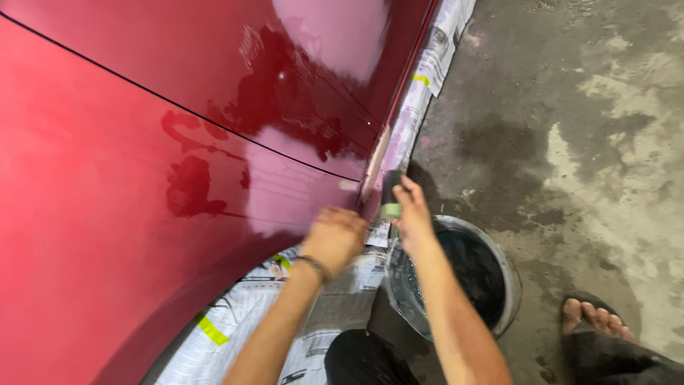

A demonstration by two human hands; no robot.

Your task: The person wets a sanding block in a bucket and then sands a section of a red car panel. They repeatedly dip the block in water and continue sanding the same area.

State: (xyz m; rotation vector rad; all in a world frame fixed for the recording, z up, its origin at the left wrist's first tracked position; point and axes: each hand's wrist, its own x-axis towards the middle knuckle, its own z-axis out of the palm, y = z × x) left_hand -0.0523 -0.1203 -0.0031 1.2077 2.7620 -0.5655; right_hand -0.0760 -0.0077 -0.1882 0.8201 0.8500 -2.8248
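Note:
A glossy red car body panel [128, 178] fills the left of the head view. My left hand [333, 235] is pressed, blurred, against the panel's lower edge above the wheel arch; whether it holds anything cannot be seen. My right hand [412, 214] grips a small dark sanding block [391, 192] with a pale green underside and holds it against the panel's lower corner, where a pale sanded patch [375, 160] shows. A thin bracelet sits on my left wrist.
Newspaper masking [328, 306] with yellow-green tape covers the wheel arch and the sill strip [427, 64]. A metal bucket [509, 285] of dark water stands under my right forearm. My sandalled foot [591, 317] rests on the stained concrete floor [591, 128].

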